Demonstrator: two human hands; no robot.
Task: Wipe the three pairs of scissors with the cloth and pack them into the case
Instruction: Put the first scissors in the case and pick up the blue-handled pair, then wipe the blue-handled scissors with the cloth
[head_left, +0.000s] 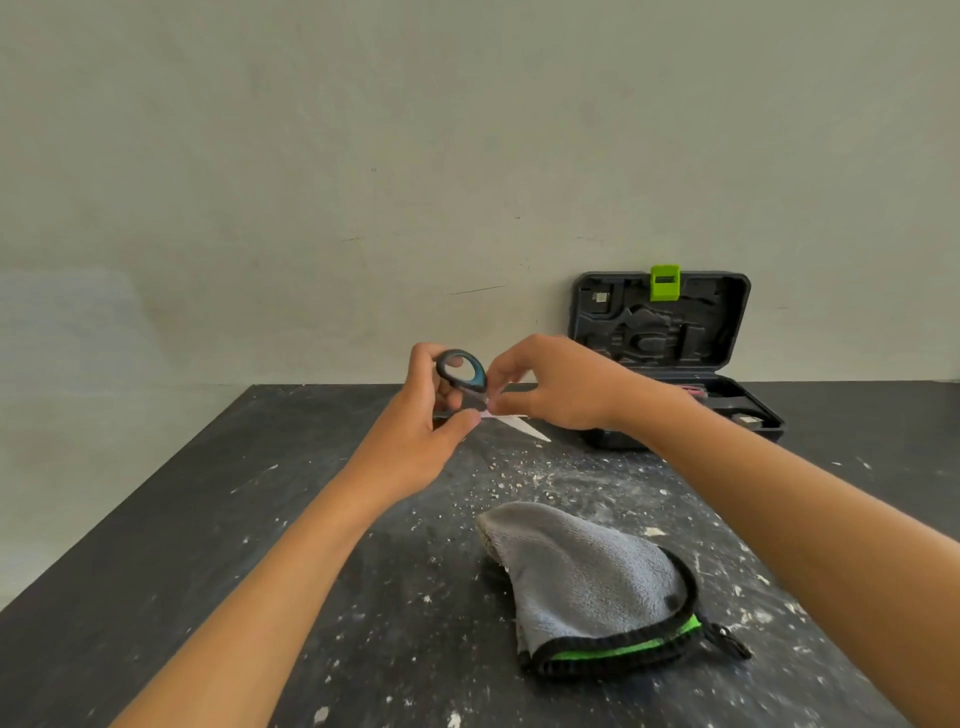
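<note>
Cloth (587, 577), grey with black-and-green edging, lies crumpled on the speckled dark table (156, 597) nearest the camera. Beyond it, both hands hold one pair of scissors (470, 387) above the tabletop: the left hand (421, 431) curls round the handle loops, the right hand (550, 387) pinches near the pivot, partly hiding the blades. Farthest, the case (660, 332) stands open by the wall, its base partly hidden behind the right wrist and its contents indistinct.

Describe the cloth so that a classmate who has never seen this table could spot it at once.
Start at the dark, dust-speckled table. Nearer the camera than the open black case by the wall lies the cloth, a grey crumpled heap. Its black edging with a bright green stripe marks it out.
</note>
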